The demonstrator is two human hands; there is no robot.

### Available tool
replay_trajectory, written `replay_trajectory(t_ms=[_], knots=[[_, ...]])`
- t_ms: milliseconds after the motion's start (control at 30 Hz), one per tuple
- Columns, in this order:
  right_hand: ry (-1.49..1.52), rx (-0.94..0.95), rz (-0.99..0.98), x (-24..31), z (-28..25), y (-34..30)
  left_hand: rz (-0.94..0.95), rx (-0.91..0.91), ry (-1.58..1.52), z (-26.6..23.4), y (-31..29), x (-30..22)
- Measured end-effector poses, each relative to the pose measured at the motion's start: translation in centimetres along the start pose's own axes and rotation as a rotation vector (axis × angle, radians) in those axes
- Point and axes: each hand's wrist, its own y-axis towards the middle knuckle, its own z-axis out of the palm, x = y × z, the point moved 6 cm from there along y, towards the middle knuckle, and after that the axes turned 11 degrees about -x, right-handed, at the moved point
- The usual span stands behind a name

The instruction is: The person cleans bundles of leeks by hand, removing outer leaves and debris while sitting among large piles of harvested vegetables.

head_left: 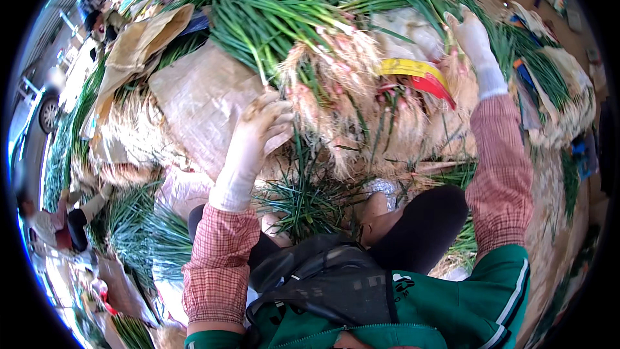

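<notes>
Spring onions with green leaves and pale, stringy roots lie in a big heap (336, 58) before me. My left hand (261, 123), in a dirty pale glove, has its fingers curled at the heap's left side; a thin spring onion stem (262, 72) runs down into the fingertips. Farther off at the right, my gloved right hand (470, 35) is closed around spring onions (447, 37), whose leaves point up and away. Part of what it grips is hidden by the fingers. A yellow and red strip (416, 76) lies across the bundles between my hands.
Brown sacking (200, 100) covers roots at the left. Loose green leaves (303, 203) are piled between my feet. More bundles lie at the right (565, 100) and left (129, 136). Another person (55, 220) sits at the far left, near a parked car (39, 119).
</notes>
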Motion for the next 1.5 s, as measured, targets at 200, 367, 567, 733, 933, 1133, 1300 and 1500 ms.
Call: replay_trajectory(t_ms=[200, 367, 567, 733, 933, 1133, 1300, 1500], knots=[[0.935, 0.228, -0.198, 23.2, -4.7, -10.4, -0.060, -0.235, -0.198, -8.8, -0.3, 3.5], [0.929, 0.685, 0.017, 35.3, 2.5, -17.5, -0.068, -0.204, -0.280, -9.4, 0.4, 6.1], [0.759, 0.775, 0.149, 38.7, 6.7, -22.9, 0.127, -0.264, -0.253, -10.3, 1.6, 5.0], [1.073, 1.004, -0.050, 38.0, 0.4, -28.9, -0.151, -0.027, -0.164, -9.9, 1.9, 8.2], [0.530, 0.739, 0.156, 36.0, 7.4, -21.6, 0.052, -0.149, -0.209, -9.5, 1.4, 7.6], [0.952, 0.706, -0.197, 39.4, 1.3, -28.0, 0.087, -0.274, -0.060, -10.4, 1.0, 6.9], [0.998, 0.988, 0.291, 35.6, 3.2, -29.5, -0.042, -0.217, -0.103, -10.1, 0.8, 9.7], [1.602, 0.758, 0.991, 37.8, 7.1, -29.9, -0.103, -0.300, -0.050, -9.8, -0.7, 8.6]])
